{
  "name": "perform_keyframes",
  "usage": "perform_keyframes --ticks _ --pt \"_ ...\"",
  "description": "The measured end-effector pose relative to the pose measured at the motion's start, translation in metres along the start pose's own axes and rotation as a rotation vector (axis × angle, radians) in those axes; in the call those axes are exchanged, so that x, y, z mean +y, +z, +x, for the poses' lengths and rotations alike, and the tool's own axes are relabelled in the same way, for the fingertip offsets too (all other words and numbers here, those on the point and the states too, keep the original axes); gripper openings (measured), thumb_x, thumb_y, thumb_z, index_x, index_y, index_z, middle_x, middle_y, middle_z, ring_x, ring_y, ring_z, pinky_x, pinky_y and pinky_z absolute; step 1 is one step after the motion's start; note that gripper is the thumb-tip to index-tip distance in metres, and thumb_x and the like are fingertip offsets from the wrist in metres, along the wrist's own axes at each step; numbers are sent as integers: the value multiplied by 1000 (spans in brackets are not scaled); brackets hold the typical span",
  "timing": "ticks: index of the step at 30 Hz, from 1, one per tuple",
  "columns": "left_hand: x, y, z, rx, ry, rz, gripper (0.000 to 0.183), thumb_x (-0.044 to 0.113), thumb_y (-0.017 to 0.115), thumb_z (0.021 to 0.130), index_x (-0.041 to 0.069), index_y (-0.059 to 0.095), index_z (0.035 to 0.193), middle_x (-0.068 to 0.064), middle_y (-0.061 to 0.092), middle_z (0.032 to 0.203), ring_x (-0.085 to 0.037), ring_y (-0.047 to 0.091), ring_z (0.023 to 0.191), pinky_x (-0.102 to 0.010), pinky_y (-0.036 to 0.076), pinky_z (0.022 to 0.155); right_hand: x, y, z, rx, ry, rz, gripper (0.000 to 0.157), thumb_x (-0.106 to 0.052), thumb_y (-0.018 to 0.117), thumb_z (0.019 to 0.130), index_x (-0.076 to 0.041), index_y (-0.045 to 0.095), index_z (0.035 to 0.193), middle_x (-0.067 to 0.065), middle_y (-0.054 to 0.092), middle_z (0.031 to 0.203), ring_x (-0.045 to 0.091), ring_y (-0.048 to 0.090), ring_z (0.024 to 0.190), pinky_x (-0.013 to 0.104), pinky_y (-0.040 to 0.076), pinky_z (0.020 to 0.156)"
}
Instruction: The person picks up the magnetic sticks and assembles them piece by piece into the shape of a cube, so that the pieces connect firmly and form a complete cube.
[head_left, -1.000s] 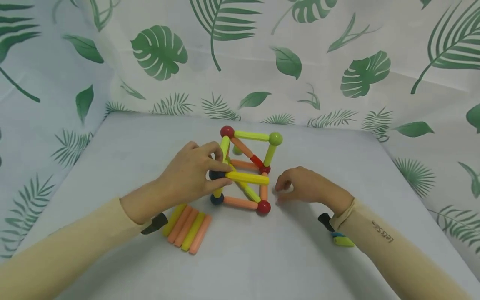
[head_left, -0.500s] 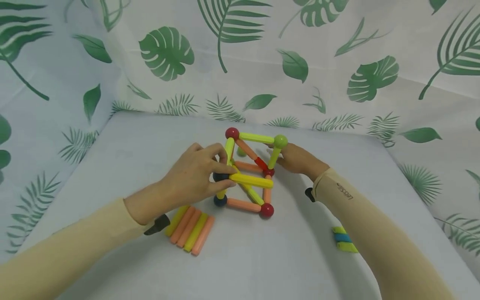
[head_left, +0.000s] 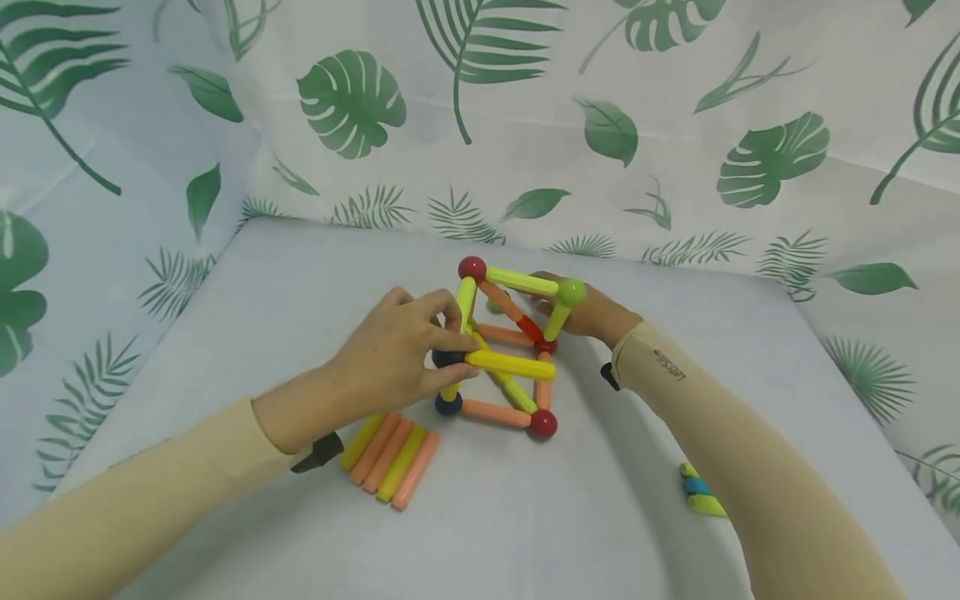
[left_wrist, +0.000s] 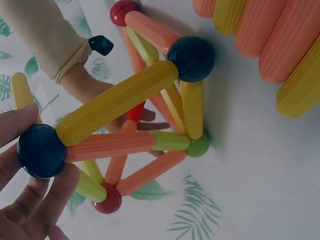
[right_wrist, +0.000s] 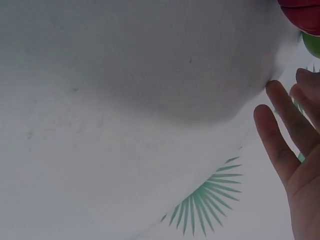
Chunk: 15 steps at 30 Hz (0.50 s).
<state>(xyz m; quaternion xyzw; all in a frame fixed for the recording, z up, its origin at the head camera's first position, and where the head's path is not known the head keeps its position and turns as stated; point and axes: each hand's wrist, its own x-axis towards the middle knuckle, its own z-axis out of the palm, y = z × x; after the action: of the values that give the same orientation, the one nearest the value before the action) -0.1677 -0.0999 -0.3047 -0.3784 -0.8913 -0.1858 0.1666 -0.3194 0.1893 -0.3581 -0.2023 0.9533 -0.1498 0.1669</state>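
Note:
A frame of magnetic rods and balls stands mid-table. My left hand point(head_left: 397, 350) pinches the dark blue ball point(left_wrist: 42, 151) at its upper near-left corner. From that ball a yellow rod point(head_left: 512, 365) sticks out to the right, its far end without a ball. A red ball point(head_left: 472, 268) and a lime ball point(head_left: 572, 292) top the far side, joined by a lime rod point(head_left: 522, 282). Reaching behind the lime ball, my right hand point(head_left: 600, 315) has its fingers partly hidden by the frame. In the right wrist view its fingers point(right_wrist: 295, 122) are extended and apart.
Several orange and yellow rods point(head_left: 393, 460) lie side by side left of the frame. Lime and blue rods point(head_left: 697, 487) lie at the right, partly under the right sleeve. A second green ball point(head_left: 497, 302) is behind the frame. Leaf-patterned cloth point(head_left: 517, 167) hangs at the back.
My right hand has moved from beside the frame's right side to behind its far right corner. The left hand keeps its hold on the dark blue ball. The head view has shifted slightly.

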Motion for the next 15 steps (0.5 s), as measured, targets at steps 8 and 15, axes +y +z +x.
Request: perform_keyframes --ticks 8,15 --pt "2 1 0 5 6 -8 27 36 85 83 21 83 105 2 53 96 -10 46 65 -36 33 74 6 1 2 57 2 -35 50 -19 64 101 -13 49 149 10 55 145 35 50 130 58 32 112" --pt "3 2 1 3 10 6 26 36 85 83 21 83 104 2 54 96 -9 47 65 -36 33 73 25 6 6 135 44 -10 47 -24 70 96 -20 60 142 3 59 141 31 51 130 60 33 110"
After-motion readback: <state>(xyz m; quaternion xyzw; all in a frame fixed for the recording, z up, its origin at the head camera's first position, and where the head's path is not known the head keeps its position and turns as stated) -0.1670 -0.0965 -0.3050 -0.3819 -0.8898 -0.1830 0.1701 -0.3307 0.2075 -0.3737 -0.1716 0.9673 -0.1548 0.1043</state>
